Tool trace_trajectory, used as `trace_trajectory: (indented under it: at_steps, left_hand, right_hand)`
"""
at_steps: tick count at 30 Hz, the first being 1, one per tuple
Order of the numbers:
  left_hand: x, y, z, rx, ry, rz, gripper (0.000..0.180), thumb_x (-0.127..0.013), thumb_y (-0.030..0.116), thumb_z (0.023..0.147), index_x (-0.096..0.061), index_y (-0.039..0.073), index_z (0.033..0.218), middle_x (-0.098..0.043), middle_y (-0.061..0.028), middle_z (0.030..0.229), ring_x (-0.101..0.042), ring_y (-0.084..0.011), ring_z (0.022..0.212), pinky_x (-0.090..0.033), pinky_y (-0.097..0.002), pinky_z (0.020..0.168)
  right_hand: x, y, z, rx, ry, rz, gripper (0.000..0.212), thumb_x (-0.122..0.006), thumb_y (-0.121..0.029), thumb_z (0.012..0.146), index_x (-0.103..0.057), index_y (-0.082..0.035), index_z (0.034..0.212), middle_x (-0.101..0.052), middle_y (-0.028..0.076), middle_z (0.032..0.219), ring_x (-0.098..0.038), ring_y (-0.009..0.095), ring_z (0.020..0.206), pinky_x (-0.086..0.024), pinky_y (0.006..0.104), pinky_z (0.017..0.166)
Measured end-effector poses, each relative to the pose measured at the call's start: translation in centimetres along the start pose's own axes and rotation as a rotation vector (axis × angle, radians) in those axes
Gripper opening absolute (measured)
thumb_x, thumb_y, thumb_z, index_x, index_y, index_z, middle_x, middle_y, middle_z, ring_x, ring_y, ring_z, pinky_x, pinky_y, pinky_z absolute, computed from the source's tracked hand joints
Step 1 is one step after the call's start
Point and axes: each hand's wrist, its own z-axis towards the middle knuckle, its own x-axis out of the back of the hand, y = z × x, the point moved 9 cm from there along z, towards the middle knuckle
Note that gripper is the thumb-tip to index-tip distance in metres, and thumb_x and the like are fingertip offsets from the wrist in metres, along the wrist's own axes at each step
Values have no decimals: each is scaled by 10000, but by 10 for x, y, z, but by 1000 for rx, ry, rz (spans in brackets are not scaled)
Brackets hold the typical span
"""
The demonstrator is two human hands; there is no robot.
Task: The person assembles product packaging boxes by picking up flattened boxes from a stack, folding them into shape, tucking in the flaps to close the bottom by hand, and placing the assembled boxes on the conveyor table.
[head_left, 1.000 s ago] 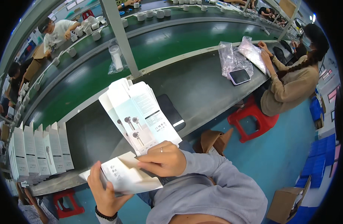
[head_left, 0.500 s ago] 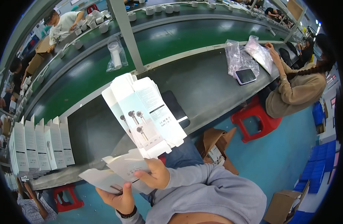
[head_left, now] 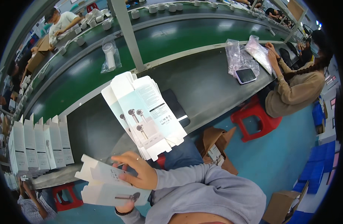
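A partly folded printed carton (head_left: 104, 192), white and pale teal with a fan-like picture on its near panel, is between my hands over the table's near edge. My left hand (head_left: 125, 207) grips its lower edge; most of those fingers are hidden behind the panel. My right hand (head_left: 143, 174) lies across the far panel, fingers bent around it. Beyond my hands, a stack of flat cartons (head_left: 149, 112) with the same kind of picture lies on the dark table (head_left: 212, 86), overlapping a dark flat object (head_left: 175, 106).
Several opened-up cartons (head_left: 41, 147) stand in a row at the left. A bagged white handheld device (head_left: 110, 56) lies on the green conveyor (head_left: 171, 41) behind a metal post (head_left: 127, 33). A phone (head_left: 246, 75), plastic bags and a seated co-worker (head_left: 296, 84) are at the right.
The carton has turned and opened wider, its printed near panel now facing up. My right hand has shifted left over it; my left hand has gone lower, mostly behind it.
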Motion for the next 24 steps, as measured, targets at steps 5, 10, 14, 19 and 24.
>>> trace_trajectory:
  at_steps: [5,10,14,19,24]
  left_hand:
    - [-19,30,19,-56,331,293,948,-758,150,635,-143,32,1346,-378,-167,1261,-439,-280,1117,-361,-391,941]
    - [-40,31,11,-180,-121,766,1093,-748,268,627,13,47,1380,-156,-178,1392,-249,-345,1281,-300,-470,981]
    - [-30,66,14,-581,-10,534,982,-597,561,696,-63,139,1404,-135,-200,1427,-132,-435,1305,-243,-550,988]
    - [-33,66,30,-407,-134,808,669,-419,547,843,-297,111,1335,-296,-224,1357,-198,-435,1286,-266,-554,970]
    - [-32,51,29,-245,-31,528,495,-382,419,905,-370,65,1251,-471,-141,1184,-336,-415,1217,-359,-488,908]
  right_hand:
    - [-21,-1,-8,41,-65,297,690,-599,-339,828,-277,-6,1339,-461,136,1200,-465,221,1065,-346,315,909]
    - [-26,-1,-6,64,-80,235,940,-694,-423,725,-157,-19,1382,-356,170,1316,-357,277,1220,-291,350,986]
    - [-34,8,-7,19,-254,125,907,-706,-408,707,-219,-30,1372,-414,186,1238,-431,316,1129,-355,369,922]
    - [-28,9,-9,68,-195,-6,858,-691,-412,716,-267,-22,1352,-449,182,1163,-460,333,1047,-381,377,881]
    - [-26,-5,-12,268,-119,-165,726,-651,-394,768,-326,-15,1295,-460,178,1134,-459,321,1056,-384,366,875]
